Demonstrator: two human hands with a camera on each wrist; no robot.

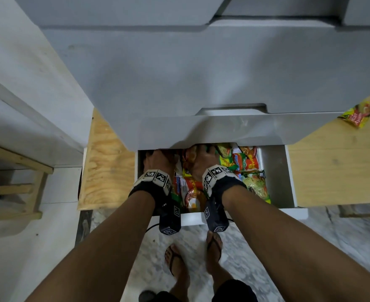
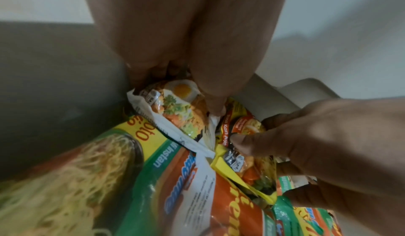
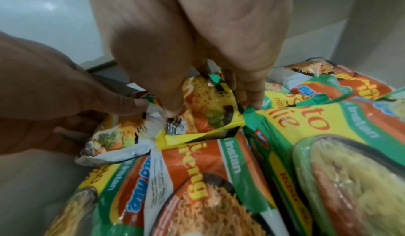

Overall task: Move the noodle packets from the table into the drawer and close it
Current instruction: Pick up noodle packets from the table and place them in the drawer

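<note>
Both hands are down in the drawer (image 1: pixel 288 177): left hand (image 1: pixel 159 162) pinches a white packet (image 2: pixel 175 111), right hand (image 1: pixel 201 162) pinches a yellow packet (image 3: pixel 210 111), probably wedging them in. One packet (image 1: pixel 356 114) left on the worktop (image 1: pixel 336 162).

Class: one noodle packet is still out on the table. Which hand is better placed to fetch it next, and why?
The right hand. The stray packet lies on the table to the right of the drawer; the left hand is at the drawer's far-left end.
</note>
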